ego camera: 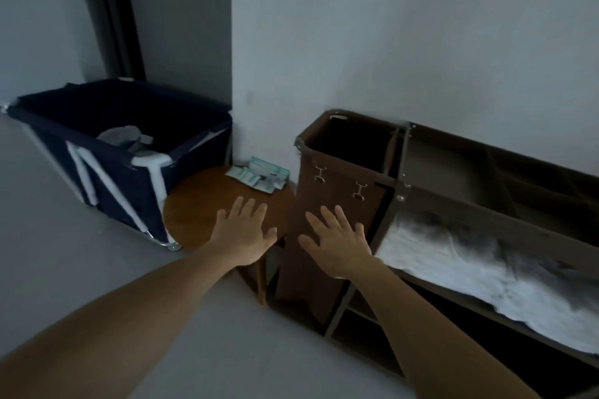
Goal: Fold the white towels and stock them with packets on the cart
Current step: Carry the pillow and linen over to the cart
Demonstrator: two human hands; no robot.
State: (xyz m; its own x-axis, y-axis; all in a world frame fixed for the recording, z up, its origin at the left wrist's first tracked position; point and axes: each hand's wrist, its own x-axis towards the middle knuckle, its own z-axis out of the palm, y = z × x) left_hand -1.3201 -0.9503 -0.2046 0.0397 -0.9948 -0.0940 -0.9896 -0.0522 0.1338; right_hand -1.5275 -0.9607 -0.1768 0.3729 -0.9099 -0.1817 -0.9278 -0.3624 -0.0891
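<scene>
White towels [479,266] lie spread on the middle shelf of the brown cart [453,201] at the right. Several pale green packets [259,175] sit at the back of a round wooden table [201,204]. My left hand [243,235] hovers flat with spread fingers over the table's near edge, holding nothing. In front of the cart's brown laundry bag [327,191], my right hand [337,241] is likewise spread and empty. A pale cloth [126,138] lies inside the dark blue bin [107,152].
The blue fabric bin stands on the grey floor at the left, against a wall corner and a dark door frame [110,10]. The cart stands along the white wall. The cart's top tray [453,165] has dividers. Open floor lies in front of me.
</scene>
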